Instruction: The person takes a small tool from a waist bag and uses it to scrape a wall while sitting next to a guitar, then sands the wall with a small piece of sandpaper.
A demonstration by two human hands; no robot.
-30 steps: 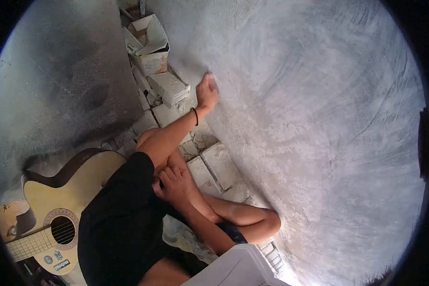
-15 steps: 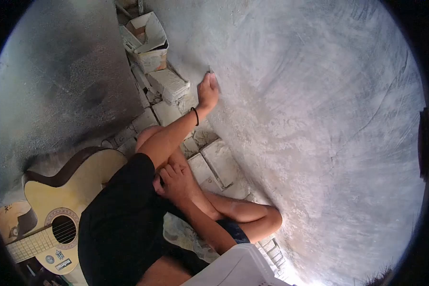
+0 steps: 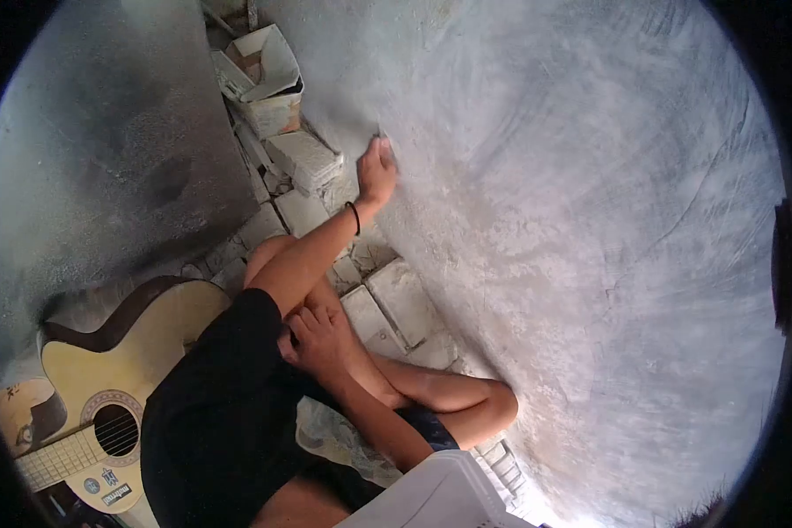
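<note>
High on the grey wall, my left hand is closed, with a black band round its wrist. A thin dark tip juts from its pinched fingers at the wall surface; the object is too small to name. Lower down, my right hand lies by my crossed legs, close to the left forearm. Its fingers are curled, and what they hold, if anything, is hidden. Beside my lap lies a crumpled clear plastic piece.
An acoustic guitar lies at the left. Pale tiles or blocks line the wall's foot, and a dusty box of scraps stands at the top. A dark panel fills the upper left. A white object covers the bottom edge.
The view has shifted slightly, so most things appear a little further left. My left hand is still at the wall, and my right hand keeps nearly the same place by the legs.
</note>
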